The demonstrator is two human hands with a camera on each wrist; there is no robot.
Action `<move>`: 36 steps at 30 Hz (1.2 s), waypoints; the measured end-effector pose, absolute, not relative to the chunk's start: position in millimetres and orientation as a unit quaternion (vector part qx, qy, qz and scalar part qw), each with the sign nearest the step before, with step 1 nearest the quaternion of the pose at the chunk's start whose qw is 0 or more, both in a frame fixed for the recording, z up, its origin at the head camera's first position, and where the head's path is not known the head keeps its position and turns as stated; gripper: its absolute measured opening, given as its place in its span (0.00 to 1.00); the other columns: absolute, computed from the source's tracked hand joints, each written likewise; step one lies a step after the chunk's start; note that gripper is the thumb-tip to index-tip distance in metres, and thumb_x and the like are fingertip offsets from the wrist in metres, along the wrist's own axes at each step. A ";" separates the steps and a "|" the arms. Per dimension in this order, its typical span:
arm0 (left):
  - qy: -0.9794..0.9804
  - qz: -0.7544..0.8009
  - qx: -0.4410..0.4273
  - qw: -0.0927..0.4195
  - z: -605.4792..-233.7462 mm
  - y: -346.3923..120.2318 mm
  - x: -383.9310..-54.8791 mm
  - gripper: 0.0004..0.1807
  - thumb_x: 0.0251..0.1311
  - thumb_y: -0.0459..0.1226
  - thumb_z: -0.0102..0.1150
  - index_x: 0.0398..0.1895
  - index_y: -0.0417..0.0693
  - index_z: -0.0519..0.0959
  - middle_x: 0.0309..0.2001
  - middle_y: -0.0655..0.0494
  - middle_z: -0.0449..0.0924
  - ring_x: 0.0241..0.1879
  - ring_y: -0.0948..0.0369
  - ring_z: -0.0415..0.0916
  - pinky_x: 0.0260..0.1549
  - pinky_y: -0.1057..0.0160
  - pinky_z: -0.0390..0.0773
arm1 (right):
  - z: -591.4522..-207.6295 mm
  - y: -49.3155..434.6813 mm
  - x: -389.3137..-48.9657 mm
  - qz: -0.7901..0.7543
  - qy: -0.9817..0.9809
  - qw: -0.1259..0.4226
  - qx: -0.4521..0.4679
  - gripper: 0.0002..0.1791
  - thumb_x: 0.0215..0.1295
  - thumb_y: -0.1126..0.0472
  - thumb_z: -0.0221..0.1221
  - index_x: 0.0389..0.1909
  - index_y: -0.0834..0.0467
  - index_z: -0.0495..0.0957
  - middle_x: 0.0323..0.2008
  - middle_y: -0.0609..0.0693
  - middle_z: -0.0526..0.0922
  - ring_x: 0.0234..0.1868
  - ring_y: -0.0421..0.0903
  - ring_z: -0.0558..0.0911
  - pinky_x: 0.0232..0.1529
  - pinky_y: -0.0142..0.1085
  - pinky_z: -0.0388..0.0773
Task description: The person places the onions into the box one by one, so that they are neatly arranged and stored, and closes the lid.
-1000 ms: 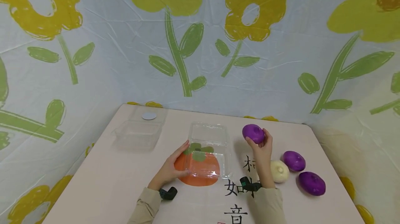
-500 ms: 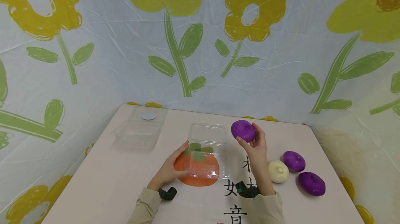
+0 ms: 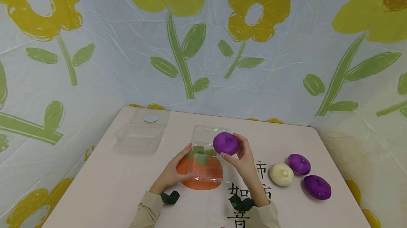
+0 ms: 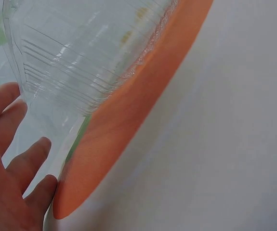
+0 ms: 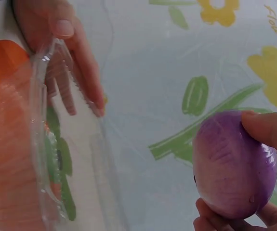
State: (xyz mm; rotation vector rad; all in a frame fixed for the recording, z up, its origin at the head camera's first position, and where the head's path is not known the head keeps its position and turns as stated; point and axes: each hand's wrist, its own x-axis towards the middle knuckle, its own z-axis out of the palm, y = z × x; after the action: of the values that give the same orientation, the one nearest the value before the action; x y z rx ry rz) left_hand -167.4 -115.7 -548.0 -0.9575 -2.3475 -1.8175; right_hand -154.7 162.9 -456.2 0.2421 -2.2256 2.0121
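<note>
A purple onion (image 3: 225, 143) is pinched between the thumb and fingers of my right hand (image 3: 244, 157). It hangs above the right part of an open clear plastic clamshell box (image 3: 205, 178), whose lid (image 3: 203, 134) lies folded back. My left hand (image 3: 174, 168) rests against the box's left side, thumb near the front corner and fingers spread fairly straight along it. In the right wrist view the onion (image 5: 232, 166) is large and shiny, lower right, while the box (image 5: 39, 144) stands at left. The left wrist view has the ribbed box wall (image 4: 71, 62) beside my fingertips.
To the right on the table lie a cream-white onion (image 3: 281, 175) and two more purple onions (image 3: 299, 164), close together. Another open clear box (image 3: 140, 139) stands at back left, a pale round disc (image 3: 151, 118) on its lid. Flowered cloth walls (image 3: 210, 72) surround the table.
My right hand has carried the purple onion leftward, from right of the box to over it, rising slightly and then lowering. The left hand has stayed at the box.
</note>
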 end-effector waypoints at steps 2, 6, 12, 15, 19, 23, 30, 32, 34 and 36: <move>-0.752 -0.584 -0.306 0.009 -548.5 -116.0 -167.4 0.48 0.51 0.31 0.74 0.75 0.39 0.59 0.76 0.38 0.50 0.74 0.40 0.48 0.70 0.60 0.57 | -462.0 157.8 -153.7 0.662 -0.743 0.056 0.084 0.43 0.53 0.69 0.71 0.69 0.61 0.61 0.66 0.56 0.69 0.68 0.53 0.68 0.69 0.48 0.63; -0.759 -0.578 -0.301 0.013 -561.2 -116.4 -171.8 0.50 0.50 0.33 0.76 0.76 0.41 0.59 0.78 0.45 0.51 0.76 0.46 0.49 0.70 0.64 0.55 | -472.5 147.4 -152.4 0.636 -0.765 0.042 0.090 0.41 0.50 0.66 0.74 0.65 0.60 0.64 0.62 0.56 0.73 0.62 0.54 0.73 0.65 0.52 0.69; -0.763 -0.573 -0.299 0.010 -575.4 -118.6 -178.2 0.51 0.50 0.39 0.77 0.76 0.43 0.58 0.78 0.52 0.50 0.76 0.53 0.48 0.70 0.62 0.55 | -484.4 132.0 -153.5 0.566 -0.820 0.021 0.083 0.39 0.48 0.60 0.76 0.59 0.62 0.65 0.54 0.60 0.76 0.54 0.58 0.78 0.53 0.53 0.80; -0.764 -0.572 -0.299 0.008 -575.7 -119.0 -178.9 0.51 0.51 0.41 0.77 0.76 0.43 0.58 0.78 0.54 0.50 0.76 0.54 0.48 0.71 0.61 0.54 | -490.7 125.4 -156.0 0.535 -0.841 0.007 0.082 0.40 0.48 0.58 0.77 0.58 0.62 0.64 0.52 0.60 0.76 0.52 0.59 0.78 0.49 0.51 0.82; -0.770 -0.565 -0.296 0.007 -575.1 -118.7 -178.9 0.52 0.51 0.43 0.76 0.77 0.44 0.57 0.78 0.55 0.50 0.76 0.55 0.48 0.72 0.57 0.54 | -500.1 117.7 -159.5 0.502 -0.860 0.003 0.086 0.41 0.46 0.55 0.78 0.56 0.63 0.65 0.51 0.60 0.76 0.51 0.58 0.79 0.46 0.52 0.83; -0.771 -0.563 -0.296 0.006 -574.7 -118.1 -178.3 0.52 0.51 0.42 0.76 0.77 0.44 0.57 0.78 0.56 0.50 0.76 0.55 0.48 0.72 0.57 0.54 | -507.0 110.1 -162.4 0.473 -0.877 0.005 0.083 0.41 0.45 0.52 0.79 0.54 0.62 0.66 0.50 0.59 0.77 0.50 0.57 0.80 0.46 0.53 0.82; -0.763 -0.569 -0.307 0.013 -573.1 -117.1 -177.9 0.52 0.50 0.41 0.77 0.76 0.42 0.57 0.78 0.52 0.50 0.76 0.54 0.48 0.71 0.65 0.52 | -510.2 98.1 -164.8 0.435 -0.898 0.008 0.069 0.39 0.44 0.52 0.79 0.51 0.62 0.65 0.48 0.59 0.77 0.48 0.57 0.80 0.46 0.53 0.83; -0.761 -0.570 -0.308 0.015 -572.5 -117.0 -177.6 0.52 0.50 0.41 0.77 0.76 0.41 0.57 0.78 0.51 0.51 0.76 0.52 0.48 0.71 0.66 0.51 | -510.2 95.6 -164.7 0.431 -0.900 0.002 0.064 0.39 0.44 0.51 0.79 0.50 0.61 0.65 0.47 0.58 0.77 0.48 0.57 0.81 0.46 0.52 0.83; -0.761 -0.570 -0.310 0.019 -571.9 -117.0 -177.4 0.52 0.50 0.41 0.77 0.76 0.40 0.57 0.78 0.49 0.51 0.76 0.51 0.49 0.71 0.66 0.50 | -510.3 93.8 -164.8 0.428 -0.902 -0.002 0.064 0.39 0.43 0.51 0.79 0.49 0.60 0.65 0.47 0.58 0.77 0.47 0.56 0.81 0.45 0.51 0.83; -0.760 -0.572 -0.308 0.017 -571.0 -117.2 -177.0 0.52 0.50 0.41 0.77 0.76 0.40 0.58 0.78 0.50 0.51 0.76 0.51 0.48 0.71 0.67 0.50 | -510.1 92.7 -164.6 0.425 -0.903 -0.002 0.065 0.40 0.43 0.52 0.80 0.49 0.60 0.65 0.47 0.58 0.78 0.46 0.56 0.81 0.45 0.51 0.83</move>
State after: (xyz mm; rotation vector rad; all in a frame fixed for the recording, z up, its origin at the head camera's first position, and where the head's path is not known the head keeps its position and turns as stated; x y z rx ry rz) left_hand -177.0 -117.2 -571.0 -0.9565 -2.3633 -1.7776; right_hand -164.6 92.7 -510.1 0.2040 -2.8406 1.3375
